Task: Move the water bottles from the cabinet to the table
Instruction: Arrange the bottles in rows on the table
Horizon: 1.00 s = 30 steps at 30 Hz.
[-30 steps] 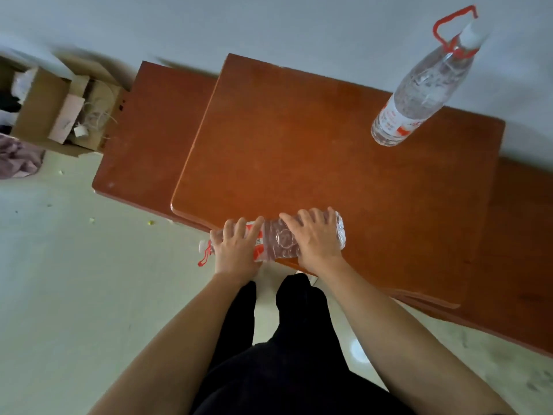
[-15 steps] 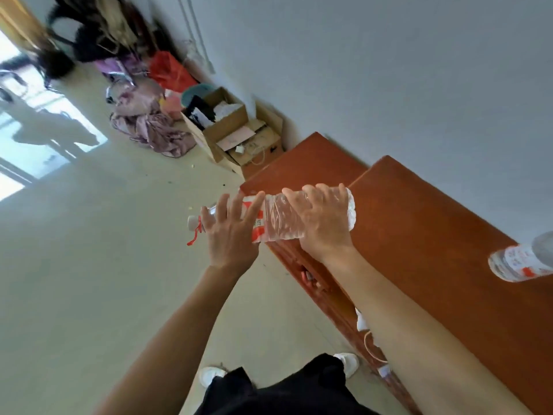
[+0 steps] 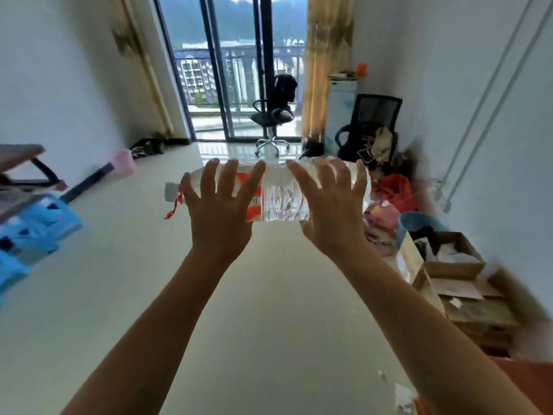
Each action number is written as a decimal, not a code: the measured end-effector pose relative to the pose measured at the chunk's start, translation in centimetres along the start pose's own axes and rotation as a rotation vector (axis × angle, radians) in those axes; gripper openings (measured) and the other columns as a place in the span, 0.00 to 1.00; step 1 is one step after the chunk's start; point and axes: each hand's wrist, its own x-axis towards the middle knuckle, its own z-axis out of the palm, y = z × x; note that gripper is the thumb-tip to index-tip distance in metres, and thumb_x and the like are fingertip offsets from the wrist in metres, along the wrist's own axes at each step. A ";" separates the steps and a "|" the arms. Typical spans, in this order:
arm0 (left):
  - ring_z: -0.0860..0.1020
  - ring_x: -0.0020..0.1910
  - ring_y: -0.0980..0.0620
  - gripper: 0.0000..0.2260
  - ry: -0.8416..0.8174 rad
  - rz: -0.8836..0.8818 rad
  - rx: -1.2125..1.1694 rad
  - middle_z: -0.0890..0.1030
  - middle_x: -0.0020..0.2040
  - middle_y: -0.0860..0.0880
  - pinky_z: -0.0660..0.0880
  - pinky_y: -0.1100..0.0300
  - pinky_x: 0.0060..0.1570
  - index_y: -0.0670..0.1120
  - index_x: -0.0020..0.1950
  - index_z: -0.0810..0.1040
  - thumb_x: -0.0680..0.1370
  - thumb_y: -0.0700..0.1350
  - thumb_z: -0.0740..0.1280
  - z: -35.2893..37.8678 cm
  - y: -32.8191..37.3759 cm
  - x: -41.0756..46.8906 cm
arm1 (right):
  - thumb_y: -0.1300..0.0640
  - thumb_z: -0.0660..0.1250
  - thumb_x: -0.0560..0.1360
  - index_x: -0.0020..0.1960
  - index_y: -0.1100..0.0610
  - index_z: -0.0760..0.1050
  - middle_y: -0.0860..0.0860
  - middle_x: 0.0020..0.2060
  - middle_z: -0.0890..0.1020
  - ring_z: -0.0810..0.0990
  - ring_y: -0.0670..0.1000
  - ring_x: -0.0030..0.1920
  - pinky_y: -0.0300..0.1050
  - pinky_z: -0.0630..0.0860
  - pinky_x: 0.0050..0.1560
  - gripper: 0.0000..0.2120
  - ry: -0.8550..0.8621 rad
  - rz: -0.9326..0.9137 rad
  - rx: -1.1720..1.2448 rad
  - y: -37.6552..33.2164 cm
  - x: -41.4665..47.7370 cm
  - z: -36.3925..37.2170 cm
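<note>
- Both arms are stretched forward, bare up to the wrists.
- The left forearm (image 3: pixel 155 319) is seen rising from the lower left and the right forearm (image 3: pixel 419 319) from the lower right, so that they draw closer together toward the hands.
- The left hand (image 3: pixel 218 217) is shown with its back to the camera. Its fingers (image 3: pixel 209 175) are spread and curved over the neck end of a water bottle (image 3: pixel 278 199).
- The right hand (image 3: pixel 332 211) is posed alike, with its fingers (image 3: pixel 324 172) spread and curved over the base end.
- The bottle is held sideways by both hands.
- The hands are set apart and do not touch.
- The thumbs are hidden behind the palms and bottle.
</note>
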 end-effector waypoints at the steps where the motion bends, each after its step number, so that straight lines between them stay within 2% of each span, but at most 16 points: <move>1: 0.65 0.73 0.35 0.41 0.018 -0.024 0.031 0.70 0.74 0.40 0.60 0.28 0.70 0.55 0.79 0.60 0.71 0.54 0.78 0.2 -2.3 0.3 | 0.55 0.81 0.63 0.80 0.45 0.60 0.57 0.70 0.72 0.68 0.63 0.72 0.71 0.55 0.74 0.51 0.027 -0.046 0.026 -1.7 1.8 1.2; 9: 0.62 0.74 0.36 0.43 0.021 -0.175 0.292 0.67 0.74 0.40 0.59 0.28 0.69 0.55 0.80 0.60 0.70 0.54 0.79 6.9 -19.1 2.1 | 0.53 0.82 0.64 0.79 0.45 0.63 0.57 0.71 0.73 0.66 0.61 0.73 0.73 0.57 0.73 0.48 0.167 -0.232 0.248 -14.0 14.9 16.0; 12: 0.61 0.74 0.36 0.44 0.009 -0.191 0.388 0.68 0.75 0.39 0.61 0.27 0.68 0.55 0.80 0.58 0.70 0.52 0.79 10.7 -24.9 4.6 | 0.53 0.82 0.63 0.78 0.45 0.65 0.57 0.71 0.73 0.68 0.62 0.73 0.73 0.56 0.73 0.47 0.164 -0.267 0.290 -17.8 20.3 21.8; 16: 0.62 0.74 0.37 0.44 -0.022 -0.261 0.494 0.69 0.74 0.39 0.61 0.27 0.68 0.55 0.80 0.58 0.70 0.52 0.79 15.9 -33.0 8.1 | 0.51 0.83 0.62 0.79 0.44 0.63 0.57 0.71 0.73 0.68 0.63 0.73 0.72 0.56 0.74 0.50 0.155 -0.329 0.382 -23.2 28.9 29.9; 19: 0.63 0.73 0.36 0.43 -0.047 -0.296 0.579 0.69 0.74 0.38 0.60 0.28 0.68 0.53 0.80 0.61 0.69 0.52 0.79 17.8 -38.3 9.3 | 0.50 0.84 0.61 0.78 0.46 0.66 0.59 0.70 0.74 0.70 0.64 0.71 0.71 0.55 0.74 0.49 0.188 -0.388 0.473 -27.8 33.5 34.0; 21: 0.64 0.73 0.36 0.42 -0.067 -0.362 0.637 0.70 0.73 0.38 0.60 0.29 0.68 0.52 0.80 0.65 0.69 0.52 0.79 19.3 -43.1 9.4 | 0.48 0.84 0.61 0.77 0.46 0.65 0.59 0.69 0.74 0.70 0.64 0.71 0.70 0.53 0.74 0.49 0.162 -0.431 0.553 -32.6 36.7 37.4; 24: 0.65 0.73 0.36 0.42 -0.109 -0.434 0.689 0.70 0.73 0.38 0.62 0.29 0.67 0.52 0.79 0.65 0.68 0.52 0.80 20.3 -49.3 8.6 | 0.47 0.85 0.59 0.77 0.44 0.61 0.57 0.69 0.73 0.67 0.63 0.72 0.70 0.53 0.75 0.53 0.120 -0.522 0.603 -39.3 39.8 41.0; 30: 0.68 0.71 0.35 0.41 -0.115 -0.543 0.811 0.72 0.71 0.39 0.62 0.30 0.66 0.53 0.79 0.64 0.69 0.50 0.78 23.8 -66.6 5.9 | 0.51 0.86 0.57 0.77 0.44 0.64 0.56 0.68 0.74 0.66 0.62 0.71 0.68 0.51 0.74 0.53 0.133 -0.662 0.674 -57.1 47.1 49.1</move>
